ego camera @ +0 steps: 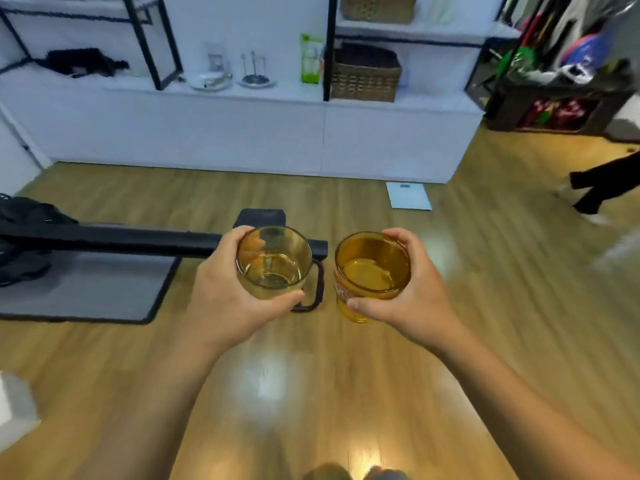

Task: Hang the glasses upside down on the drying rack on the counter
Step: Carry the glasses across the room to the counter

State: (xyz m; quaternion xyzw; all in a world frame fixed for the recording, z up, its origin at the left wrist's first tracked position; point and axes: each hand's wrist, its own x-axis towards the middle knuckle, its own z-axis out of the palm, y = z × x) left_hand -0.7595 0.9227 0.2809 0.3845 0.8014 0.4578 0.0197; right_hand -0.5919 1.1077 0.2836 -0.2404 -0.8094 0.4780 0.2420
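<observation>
My left hand [225, 289] grips a pale amber glass [273, 263], held upright with its mouth facing up. My right hand [412, 289] grips a darker amber glass [370, 271], also upright and empty. Both glasses hang over the wooden floor in front of me, side by side and a small gap apart. Far ahead on the white counter [207, 98] stands a small metal drying rack [256, 72] with upright prongs on a round base. A second rack-like stand [213, 72] sits just left of it, blurred.
A black treadmill [104, 265] lies on the floor at the left, in front of my left hand. A white scale [408, 196] rests near the counter base. Woven baskets [363, 76] fill the shelves. Another person's legs [599, 188] show at the right.
</observation>
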